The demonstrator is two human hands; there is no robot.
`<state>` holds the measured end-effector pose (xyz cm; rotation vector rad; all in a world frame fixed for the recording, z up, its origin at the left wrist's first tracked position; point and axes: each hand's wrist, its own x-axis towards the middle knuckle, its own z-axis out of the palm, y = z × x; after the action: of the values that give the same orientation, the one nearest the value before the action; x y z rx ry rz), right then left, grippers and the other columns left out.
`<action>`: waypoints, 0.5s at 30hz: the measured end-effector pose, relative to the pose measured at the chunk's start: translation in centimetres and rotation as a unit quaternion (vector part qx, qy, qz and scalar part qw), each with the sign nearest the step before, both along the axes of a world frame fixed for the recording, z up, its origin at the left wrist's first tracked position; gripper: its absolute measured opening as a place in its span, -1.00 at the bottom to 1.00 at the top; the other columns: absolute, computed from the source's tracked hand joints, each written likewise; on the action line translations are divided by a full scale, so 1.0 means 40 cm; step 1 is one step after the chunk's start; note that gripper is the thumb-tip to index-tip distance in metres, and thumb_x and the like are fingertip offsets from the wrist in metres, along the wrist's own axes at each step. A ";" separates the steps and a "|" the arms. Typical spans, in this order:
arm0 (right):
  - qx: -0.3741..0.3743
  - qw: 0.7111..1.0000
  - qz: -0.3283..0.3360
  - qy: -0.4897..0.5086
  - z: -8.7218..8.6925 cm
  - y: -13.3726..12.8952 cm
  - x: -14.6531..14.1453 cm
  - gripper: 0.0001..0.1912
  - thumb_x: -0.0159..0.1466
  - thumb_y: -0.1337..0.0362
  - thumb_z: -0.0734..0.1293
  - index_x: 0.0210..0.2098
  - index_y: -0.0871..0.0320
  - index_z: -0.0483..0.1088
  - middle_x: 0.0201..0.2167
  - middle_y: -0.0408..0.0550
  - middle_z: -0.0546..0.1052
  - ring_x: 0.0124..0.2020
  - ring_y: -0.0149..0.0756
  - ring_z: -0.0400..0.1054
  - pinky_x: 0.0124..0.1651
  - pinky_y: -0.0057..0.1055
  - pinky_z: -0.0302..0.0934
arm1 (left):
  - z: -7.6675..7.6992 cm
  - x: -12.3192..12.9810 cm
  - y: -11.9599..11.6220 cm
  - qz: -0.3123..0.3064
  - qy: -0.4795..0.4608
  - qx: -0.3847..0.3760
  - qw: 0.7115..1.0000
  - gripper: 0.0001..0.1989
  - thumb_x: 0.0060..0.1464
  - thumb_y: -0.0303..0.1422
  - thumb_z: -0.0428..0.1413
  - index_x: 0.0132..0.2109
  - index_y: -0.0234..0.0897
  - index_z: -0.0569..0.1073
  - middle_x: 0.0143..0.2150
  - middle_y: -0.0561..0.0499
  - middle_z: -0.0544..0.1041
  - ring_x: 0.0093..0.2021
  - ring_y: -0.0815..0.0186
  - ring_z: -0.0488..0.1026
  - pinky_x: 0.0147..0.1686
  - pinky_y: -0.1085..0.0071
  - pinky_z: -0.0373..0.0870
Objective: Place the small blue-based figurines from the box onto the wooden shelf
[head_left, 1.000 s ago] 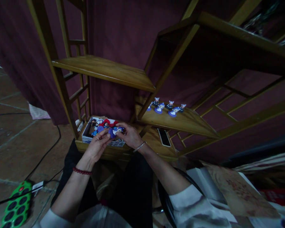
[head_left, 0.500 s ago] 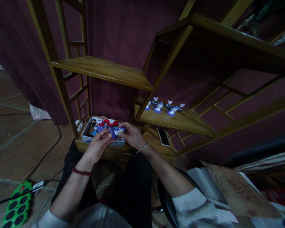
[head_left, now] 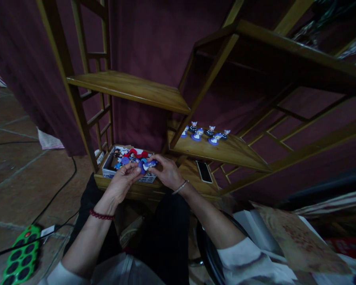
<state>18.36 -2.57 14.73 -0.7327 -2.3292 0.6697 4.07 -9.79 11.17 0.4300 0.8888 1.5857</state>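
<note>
A small purple-and-white figurine [head_left: 150, 164] is held between my two hands, over the front edge of a white box [head_left: 109, 173] of mixed figurines. My left hand [head_left: 125, 179] pinches its round purple base. The fingers of my right hand [head_left: 167, 172] are closed round its upper part. Inside the box lie red, blue and purple pieces, partly hidden by my hands. On the wooden shelf [head_left: 225, 154] to the right stand several figurines, some purple and white [head_left: 215, 138], others dark with pinkish heads [head_left: 210, 130].
A phone [head_left: 204, 171] lies on the lower board right of my hands. An upper shelf [head_left: 130, 89] juts out above the box. A green power strip [head_left: 22, 255] with cables is on the floor at left. Papers [head_left: 296, 233] are at lower right.
The figurine is tilted slightly differently between my fingers, and my right hand has shifted a little. The shelf figurines have not moved.
</note>
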 end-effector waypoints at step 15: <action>0.132 0.989 0.058 -0.014 -0.006 -0.003 0.008 -0.83 0.19 0.35 0.22 -0.20 0.13 0.31 -0.24 -0.06 0.44 -0.15 -0.36 0.30 -0.06 -0.39 0.18 | -0.001 0.000 -0.013 -0.024 0.035 0.020 0.999 -0.60 -0.27 -0.44 0.26 -0.16 -0.31 0.49 -0.21 -0.02 0.52 -0.19 0.30 0.43 -0.07 0.31 0.33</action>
<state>18.69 -2.67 14.47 -0.4916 -2.4401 0.3887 4.06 -10.30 11.13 0.5338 0.8946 1.5548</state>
